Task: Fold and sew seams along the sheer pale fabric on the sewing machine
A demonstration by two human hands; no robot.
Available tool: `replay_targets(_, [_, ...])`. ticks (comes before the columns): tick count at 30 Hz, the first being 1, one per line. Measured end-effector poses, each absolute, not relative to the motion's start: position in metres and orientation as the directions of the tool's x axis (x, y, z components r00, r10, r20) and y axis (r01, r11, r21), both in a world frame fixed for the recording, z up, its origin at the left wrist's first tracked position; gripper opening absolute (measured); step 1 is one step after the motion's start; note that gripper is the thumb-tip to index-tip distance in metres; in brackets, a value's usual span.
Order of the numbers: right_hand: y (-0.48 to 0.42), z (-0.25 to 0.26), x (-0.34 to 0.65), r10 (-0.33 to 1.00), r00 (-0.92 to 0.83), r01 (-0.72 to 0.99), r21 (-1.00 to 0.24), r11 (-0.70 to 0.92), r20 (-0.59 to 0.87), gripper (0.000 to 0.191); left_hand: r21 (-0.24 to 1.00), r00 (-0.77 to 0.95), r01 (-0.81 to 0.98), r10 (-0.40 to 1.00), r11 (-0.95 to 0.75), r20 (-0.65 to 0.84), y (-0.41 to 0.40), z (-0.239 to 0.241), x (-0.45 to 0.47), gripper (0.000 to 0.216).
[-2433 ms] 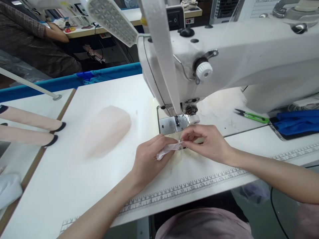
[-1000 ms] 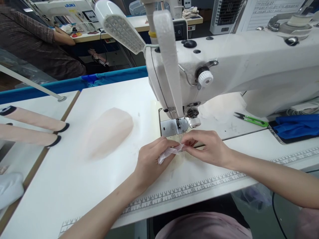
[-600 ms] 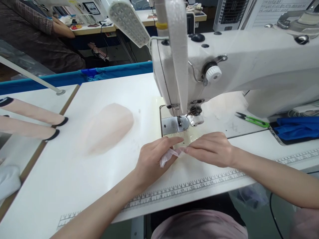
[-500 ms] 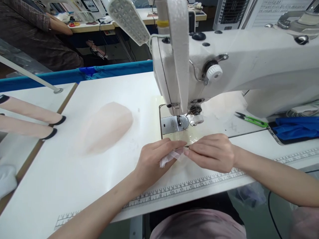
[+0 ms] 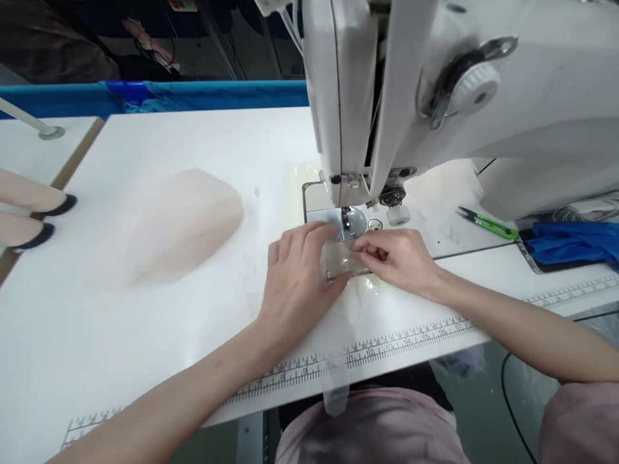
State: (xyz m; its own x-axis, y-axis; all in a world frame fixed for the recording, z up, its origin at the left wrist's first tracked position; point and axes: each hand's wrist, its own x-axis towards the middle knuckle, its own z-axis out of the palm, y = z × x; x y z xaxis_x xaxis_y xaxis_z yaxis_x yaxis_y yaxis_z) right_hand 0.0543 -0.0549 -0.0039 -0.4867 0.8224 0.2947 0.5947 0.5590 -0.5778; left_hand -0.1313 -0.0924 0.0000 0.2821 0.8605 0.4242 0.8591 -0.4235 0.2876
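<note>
White counter (image 5: pixel 145 335) fills the view, with a sewing machine (image 5: pixel 435 96) looming over it. Left hand (image 5: pixel 294 283) lies flat, fingers spread, pinning a sheer fabric piece (image 5: pixel 341 261) to the plate just before the presser foot (image 5: pixel 345 222). Right hand (image 5: pixel 394 258) has thumb and fingertips pinched on the fabric's right edge. The fabric sits between both hands, its front edge just short of the needle. This looks like the positioning step: lining the edge up under the foot. Next move calls for a small, even push forward with the edge kept straight. Further out, a pale fabric stack (image 5: pixel 184 219) lies to the left, green snips (image 5: pixel 488 222) and blue cloth (image 5: pixel 570 241) to the right.
</note>
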Motion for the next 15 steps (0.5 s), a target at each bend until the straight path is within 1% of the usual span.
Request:
replay_targets(1, [-0.054,-0.004,0.054,0.828,-0.479,0.615,-0.562,0.553,0.29,0.011,0.239,0.294,0.865,0.832,-0.441,0.47,-0.094,0.0,-0.131,0.056])
replay_targets(2, [-0.052,-0.004,0.054,0.832,-0.474,0.629,-0.55,0.549,0.289,0.011,0.171,0.325,0.869,0.795,-0.465,0.511,-0.095,0.001,-0.13,0.055])
replay_targets(4, [-0.051,-0.004,0.054,0.838,-0.46,0.642,-0.542,0.541,0.292,0.011,0.015,0.429,0.853,0.716,-0.522,0.551,-0.099,0.002,-0.129,0.04])
replay_targets(6, [-0.049,-0.004,0.054,0.853,-0.432,0.648,-0.558,0.519,0.292,0.01,-0.111,0.533,0.812,0.651,-0.573,0.54,-0.104,0.003,-0.129,0.029])
replay_targets(8, [-0.048,-0.004,0.054,0.871,-0.4,0.65,-0.583,0.488,0.283,0.01,-0.182,0.602,0.774,0.618,-0.606,0.505,-0.107,0.003,-0.128,0.026])
replay_targets(10, [-0.046,-0.004,0.054,0.882,-0.379,0.65,-0.597,0.47,0.282,0.007,-0.197,0.625,0.763,0.625,-0.616,0.468,-0.109,0.004,-0.128,0.025])
replay_targets(12, [-0.044,-0.006,0.055,0.873,-0.377,0.651,-0.582,0.487,0.308,0.007,-0.177,0.623,0.766,0.645,-0.619,0.442,-0.108,0.005,-0.128,0.026])
replay_targets(14, [-0.044,-0.007,0.058,0.825,-0.42,0.646,-0.514,0.565,0.378,0.012,-0.148,0.618,0.767,0.658,-0.624,0.431,-0.105,0.006,-0.13,0.025])
replay_targets(15, [-0.045,-0.007,0.06,0.783,-0.459,0.639,-0.456,0.62,0.421,0.017,-0.139,0.617,0.767,0.66,-0.627,0.428,-0.103,0.006,-0.13,0.025])
